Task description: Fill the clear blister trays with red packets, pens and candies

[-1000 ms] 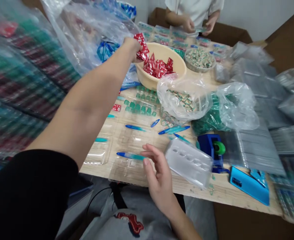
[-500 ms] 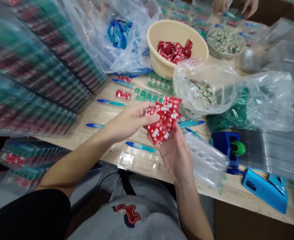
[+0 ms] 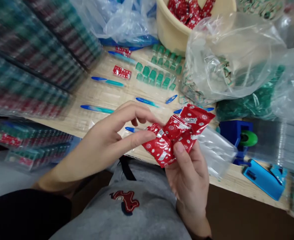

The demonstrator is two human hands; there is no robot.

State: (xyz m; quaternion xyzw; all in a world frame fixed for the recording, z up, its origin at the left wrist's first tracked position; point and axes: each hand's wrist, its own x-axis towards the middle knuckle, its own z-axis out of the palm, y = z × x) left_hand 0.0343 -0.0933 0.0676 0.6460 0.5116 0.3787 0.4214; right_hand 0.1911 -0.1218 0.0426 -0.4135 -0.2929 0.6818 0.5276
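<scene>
- The right hand (image 3: 190, 176) is gripping a bunch of small red foil sachets with white print (image 3: 179, 133) — thumb pressed over their lower edge.
- The left hand (image 3: 104, 146) is pinching the bunch's near-left corner, its fingers partly spread.
- The bunch is lying between both hands, its long axis slanting up and to the right.
- A clear plastic blister tray (image 3: 215, 151) is sitting just beyond the right hand.

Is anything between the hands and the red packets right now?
Nothing visible. The right hand already holds the red packets, thumb pressed on them, and the left hand has fingertips on the packet at the bunch's left end, above the table edge.
</scene>
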